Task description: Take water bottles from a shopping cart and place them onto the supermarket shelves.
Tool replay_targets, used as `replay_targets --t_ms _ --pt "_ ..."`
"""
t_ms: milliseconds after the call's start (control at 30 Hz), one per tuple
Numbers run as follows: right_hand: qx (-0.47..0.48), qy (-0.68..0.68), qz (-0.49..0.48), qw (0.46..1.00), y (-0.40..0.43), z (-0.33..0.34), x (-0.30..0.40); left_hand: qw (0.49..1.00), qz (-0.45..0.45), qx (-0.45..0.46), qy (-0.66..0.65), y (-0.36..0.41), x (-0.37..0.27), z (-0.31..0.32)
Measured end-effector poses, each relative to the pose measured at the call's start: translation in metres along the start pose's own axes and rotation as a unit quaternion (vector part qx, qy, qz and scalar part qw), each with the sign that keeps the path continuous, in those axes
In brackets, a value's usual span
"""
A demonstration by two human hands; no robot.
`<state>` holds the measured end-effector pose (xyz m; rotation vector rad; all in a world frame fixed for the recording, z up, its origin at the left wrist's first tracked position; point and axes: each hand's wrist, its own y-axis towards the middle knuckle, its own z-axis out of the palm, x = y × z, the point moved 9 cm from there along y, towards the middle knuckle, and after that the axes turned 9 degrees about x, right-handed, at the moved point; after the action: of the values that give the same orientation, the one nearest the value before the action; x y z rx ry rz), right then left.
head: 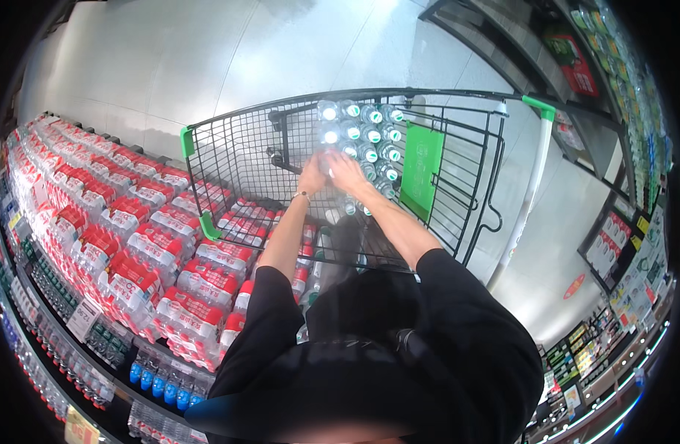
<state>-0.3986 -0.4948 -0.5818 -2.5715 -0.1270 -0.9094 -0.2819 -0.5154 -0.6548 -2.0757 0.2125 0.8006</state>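
Several clear plastic bottles (370, 133) with white-and-green caps stand upright in close rows inside a black wire shopping cart (240, 127). My left hand (312, 176) and my right hand (346, 173) come together at the row's left side, near the front bottles. Both sets of fingers curl around or over a blurred spot there. I cannot tell whether they grip a bottle or only touch it. A beaded bracelet (302, 194) is on my left wrist. The bottles just below my right hand are partly hidden by my forearm.
Red-wrapped packs of bottled water (137, 277) are stacked at the left, up against the cart. Bottle shelves (90, 355) run along the lower left. A green panel (423, 166) and the cart's white handle (526, 205) are to the right. Dark shelving (584, 133) stands beyond.
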Motion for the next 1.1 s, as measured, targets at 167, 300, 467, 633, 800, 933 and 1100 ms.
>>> replay_targets --t_ms 167,300,467,633,800,933,1100 --pt "0.014 0.058 0.035 0.998 0.003 -0.028 0.026 0.995 0.094 -0.036 -0.019 -0.027 -0.029 -0.026" --pt "-0.051 0.099 -0.009 0.994 -0.023 -0.094 0.084 0.984 0.139 -0.100 -0.038 -0.086 -0.077 -0.064" --pt "-0.072 0.119 -0.059 0.988 -0.070 -0.194 0.179 0.953 0.168 -0.144 -0.206 -0.189 -0.164 -0.124" --pt "-0.121 0.155 -0.206 0.959 -0.128 -0.291 0.283 0.908 0.169 -0.242 -0.297 -0.303 -0.195 -0.151" --pt "-0.042 0.219 -0.287 0.932 -0.153 -0.294 0.333 0.789 0.167 -0.294 -0.512 -0.394 -0.176 -0.128" --pt "0.068 0.273 -0.265 0.922 -0.166 -0.271 0.351 0.734 0.187 -0.306 -0.577 -0.441 -0.186 -0.117" --pt "0.257 0.357 -0.234 0.867 -0.196 -0.231 0.387 0.612 0.166 -0.294 -0.715 -0.495 -0.201 -0.118"
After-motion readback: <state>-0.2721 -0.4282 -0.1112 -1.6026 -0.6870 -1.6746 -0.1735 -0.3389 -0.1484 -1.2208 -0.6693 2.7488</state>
